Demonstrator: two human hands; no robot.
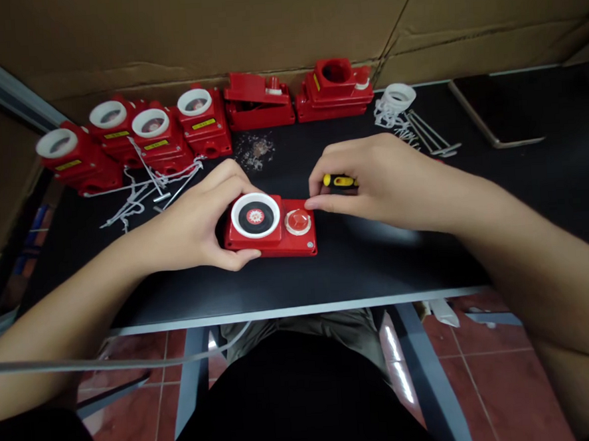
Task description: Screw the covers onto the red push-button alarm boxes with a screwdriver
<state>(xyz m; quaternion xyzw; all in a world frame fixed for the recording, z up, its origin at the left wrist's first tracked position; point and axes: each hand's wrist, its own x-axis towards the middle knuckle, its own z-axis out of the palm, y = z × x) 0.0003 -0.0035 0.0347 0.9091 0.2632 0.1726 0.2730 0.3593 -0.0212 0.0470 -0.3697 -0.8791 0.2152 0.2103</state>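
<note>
I note left grip (202, 219) clasping red housing (282, 230) from 9 o'clock, on counter (288, 287); right grip (375, 182), at housing's 2 o'clock corner, grasps yellow-black handle (339, 180).

We count seven red boxes (276, 240) — four upper left, two upper centre, one mid-frame — one yellow-and-black handle (339, 180), one phone (497, 109) upper right.
</note>
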